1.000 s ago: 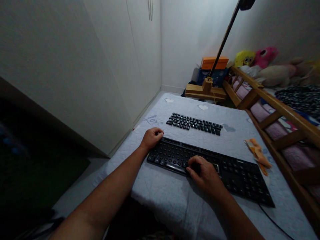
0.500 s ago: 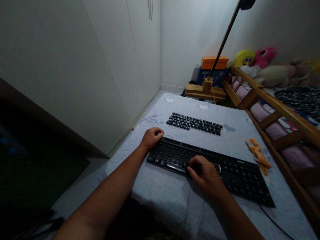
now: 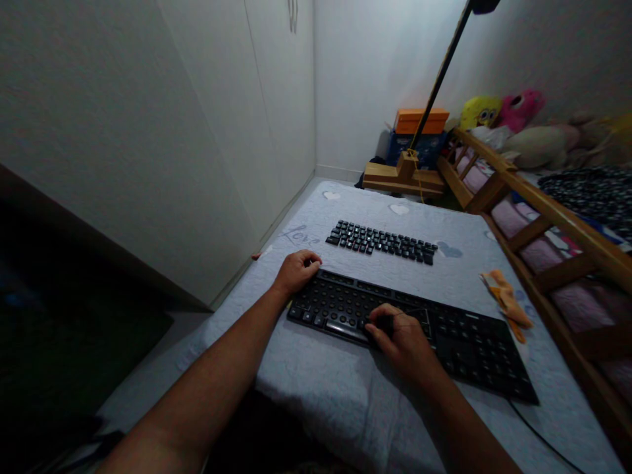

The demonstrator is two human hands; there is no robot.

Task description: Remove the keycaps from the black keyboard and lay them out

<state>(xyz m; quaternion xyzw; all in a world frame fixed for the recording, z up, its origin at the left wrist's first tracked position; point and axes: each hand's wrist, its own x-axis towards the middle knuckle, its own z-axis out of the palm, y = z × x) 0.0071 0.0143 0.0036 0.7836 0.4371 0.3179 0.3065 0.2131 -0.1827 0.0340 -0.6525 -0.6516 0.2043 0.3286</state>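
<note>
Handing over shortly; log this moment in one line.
left hand: at keyboard corner | right hand: fingertips at keyboard | loose keycaps: in rows beyond keyboard

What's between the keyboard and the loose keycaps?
Only a bare strip of the pale cloth separates the keyboard from the loose keycaps, as the head view shows.

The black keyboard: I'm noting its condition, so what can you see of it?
The keyboard is long, black and plastic-looking, lying flat and aslant on the pale cloth. Much of its main letter block lacks caps, baring round sockets; the space bar and some bottom-row keys beside it remain. A cable emerges at the near edge, towards the right. The left hand rests at its far left corner; the right hand covers part of its middle.
</note>
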